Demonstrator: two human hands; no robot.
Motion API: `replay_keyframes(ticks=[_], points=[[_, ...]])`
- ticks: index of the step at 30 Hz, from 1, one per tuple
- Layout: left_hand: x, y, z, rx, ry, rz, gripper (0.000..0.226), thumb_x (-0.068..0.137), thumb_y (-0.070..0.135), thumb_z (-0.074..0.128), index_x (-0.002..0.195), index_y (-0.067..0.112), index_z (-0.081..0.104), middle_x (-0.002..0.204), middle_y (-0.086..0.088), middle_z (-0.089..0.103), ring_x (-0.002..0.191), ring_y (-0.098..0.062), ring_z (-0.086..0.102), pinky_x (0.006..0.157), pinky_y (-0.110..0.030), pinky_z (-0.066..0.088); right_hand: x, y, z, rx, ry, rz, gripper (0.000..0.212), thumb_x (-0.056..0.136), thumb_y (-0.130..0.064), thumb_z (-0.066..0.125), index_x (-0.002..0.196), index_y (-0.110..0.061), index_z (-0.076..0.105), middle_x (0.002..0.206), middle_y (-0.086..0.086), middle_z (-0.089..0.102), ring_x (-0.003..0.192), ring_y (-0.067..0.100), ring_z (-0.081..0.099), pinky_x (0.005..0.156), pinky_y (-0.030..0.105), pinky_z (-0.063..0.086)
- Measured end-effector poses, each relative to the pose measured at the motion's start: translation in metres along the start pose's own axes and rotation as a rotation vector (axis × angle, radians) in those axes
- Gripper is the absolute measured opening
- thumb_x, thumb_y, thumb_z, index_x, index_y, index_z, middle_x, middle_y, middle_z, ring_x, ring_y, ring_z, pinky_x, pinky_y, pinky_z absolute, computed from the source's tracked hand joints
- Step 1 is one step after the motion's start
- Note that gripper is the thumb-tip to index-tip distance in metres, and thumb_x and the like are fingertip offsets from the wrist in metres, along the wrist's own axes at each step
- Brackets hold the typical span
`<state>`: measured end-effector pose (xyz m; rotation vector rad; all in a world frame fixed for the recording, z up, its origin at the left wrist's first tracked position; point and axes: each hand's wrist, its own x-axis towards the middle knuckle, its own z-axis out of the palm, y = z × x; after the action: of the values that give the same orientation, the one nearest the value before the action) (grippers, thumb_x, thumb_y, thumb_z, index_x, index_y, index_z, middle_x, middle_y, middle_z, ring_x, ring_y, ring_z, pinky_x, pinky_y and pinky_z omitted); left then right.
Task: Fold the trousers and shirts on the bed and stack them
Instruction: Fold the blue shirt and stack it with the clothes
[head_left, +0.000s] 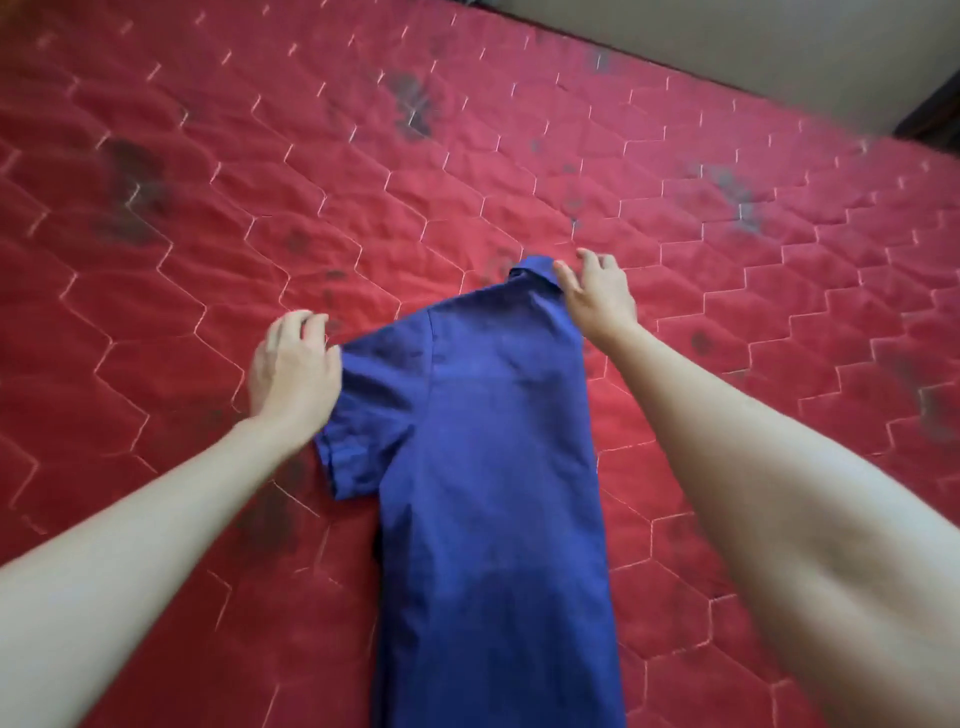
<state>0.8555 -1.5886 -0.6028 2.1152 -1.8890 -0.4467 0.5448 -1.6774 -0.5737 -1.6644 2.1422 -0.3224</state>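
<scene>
A blue short-sleeved shirt (493, 467) lies lengthwise on the red quilted bed (208, 208), folded in half along its length, collar at the far end and one sleeve sticking out to the left. My left hand (291, 369) rests at the outer top edge of that sleeve, fingers curled, thumb against the cloth. My right hand (595, 296) sits at the collar and shoulder on the shirt's right edge, fingers spread and touching the fabric. Whether either hand pinches the cloth is unclear. The shirt's hem runs out of the bottom of the view.
The red mattress cover with a hexagon stitch pattern and dark patches fills the view. Its far edge (675, 67) runs diagonally at the top right, with a pale floor or wall (779, 41) beyond. No other clothes are visible.
</scene>
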Motion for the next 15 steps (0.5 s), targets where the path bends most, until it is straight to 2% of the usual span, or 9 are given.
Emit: replay_keyframes(ticks=[3, 5, 8, 11, 15], points=[[-0.011, 0.039, 0.031, 0.024, -0.033, 0.149, 0.047, 0.097, 0.02, 0.048, 0.142, 0.004, 0.043, 0.152, -0.015, 0.034, 0.144, -0.029, 0.023, 0.117, -0.043, 0.016, -0.015, 0.003, 0.029, -0.01, -0.018, -0.109, 0.046, 0.102, -0.033, 0.042, 0.141, -0.008, 0.042, 0.141, 0.012, 0.043, 0.133, 0.029, 0.036, 0.105, 0.041, 0.034], [-0.018, 0.06, 0.057, 0.09, -0.066, 0.223, 0.052, 0.1, 0.029, 0.041, 0.148, 0.008, 0.034, 0.158, -0.011, 0.024, 0.148, -0.025, 0.013, 0.119, -0.044, 0.008, -0.013, 0.009, 0.043, -0.066, -0.015, -0.158, 0.046, 0.103, -0.031, 0.04, 0.143, -0.007, 0.04, 0.146, 0.012, 0.038, 0.137, 0.028, 0.031, 0.108, 0.037, 0.03], [-0.022, 0.068, 0.095, 0.218, -0.103, 0.191, 0.06, 0.101, 0.04, 0.032, 0.154, 0.015, 0.017, 0.162, -0.008, 0.009, 0.149, -0.023, 0.001, 0.118, -0.049, -0.002, 0.004, 0.017, 0.058, -0.16, 0.007, -0.133, 0.055, 0.103, -0.036, 0.036, 0.151, -0.011, 0.027, 0.159, 0.013, 0.019, 0.148, 0.025, 0.011, 0.117, 0.039, 0.017], [-0.031, 0.045, 0.121, 0.3, -0.14, 0.093, 0.064, 0.099, 0.047, 0.027, 0.155, 0.018, 0.011, 0.162, -0.008, 0.002, 0.149, -0.025, -0.002, 0.117, -0.054, -0.002, 0.025, 0.02, 0.071, -0.225, 0.037, -0.127, 0.062, 0.103, -0.046, 0.029, 0.155, -0.019, 0.011, 0.163, 0.008, 0.002, 0.15, 0.022, -0.003, 0.12, 0.046, 0.005], [-0.041, 0.026, 0.135, 0.291, -0.095, 0.057, 0.064, 0.099, 0.05, 0.027, 0.154, 0.022, 0.015, 0.162, -0.007, 0.007, 0.149, -0.027, 0.003, 0.116, -0.058, 0.002, 0.039, 0.034, 0.103, -0.344, -0.061, -0.233, 0.068, 0.101, -0.053, 0.023, 0.155, -0.017, 0.002, 0.163, 0.002, -0.003, 0.15, 0.019, -0.005, 0.12, 0.047, -0.001]])
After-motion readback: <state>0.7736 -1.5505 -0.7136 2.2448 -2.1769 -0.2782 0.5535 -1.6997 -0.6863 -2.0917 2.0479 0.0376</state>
